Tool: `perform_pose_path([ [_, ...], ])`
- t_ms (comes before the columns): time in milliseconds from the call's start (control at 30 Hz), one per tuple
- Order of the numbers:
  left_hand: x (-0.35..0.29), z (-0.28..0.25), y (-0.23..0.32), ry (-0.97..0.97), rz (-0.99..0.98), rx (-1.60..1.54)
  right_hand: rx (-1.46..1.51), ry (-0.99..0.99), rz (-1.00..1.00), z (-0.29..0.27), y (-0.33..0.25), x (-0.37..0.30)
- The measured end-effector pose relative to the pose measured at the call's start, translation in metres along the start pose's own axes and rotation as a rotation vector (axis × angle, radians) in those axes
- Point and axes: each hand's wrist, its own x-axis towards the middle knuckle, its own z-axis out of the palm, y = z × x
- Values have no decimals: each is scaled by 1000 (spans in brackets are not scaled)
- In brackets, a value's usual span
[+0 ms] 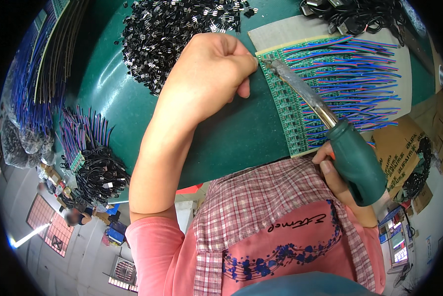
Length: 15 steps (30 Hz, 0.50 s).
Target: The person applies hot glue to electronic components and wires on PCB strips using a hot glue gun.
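The desk [231, 143] is green, and its near edge runs in front of the person's checked apron [251, 197]. Toward its right side lies the circuit board [291, 121], a panel of small green units, on a grey sheet [280, 32]. The board's near left corner comes right down to the near edge, while its wires [369, 61], mostly blue with some red, fan toward the desk's right edge.

The left hand [211, 66] is curled, fingertips together beside the board's far left corner; I cannot tell whether they pinch something small. The right hand [336, 181] is wrapped round the green handle of a soldering iron [357, 160], at the near edge. The iron slants across the board, its tip by that same far left corner, close to the left fingertips. The hands are well apart.

A wedge of desk top between the left forearm and the board gives room to move. Beyond the forearm, black connectors [155, 37] are heaped toward the far edge. Black cables [354, 17] lie at the far right corner; another cable bundle [98, 175] sits at the near left corner.
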Motion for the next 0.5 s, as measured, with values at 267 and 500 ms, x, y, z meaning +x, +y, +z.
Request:
perform_pose_path([
  [267,1,-1,-1,2,19,30,321,-58,291,-17,-13,-4],
  [500,-3,-1,1,14,20,26,812,110,-86,11,-9,29],
])
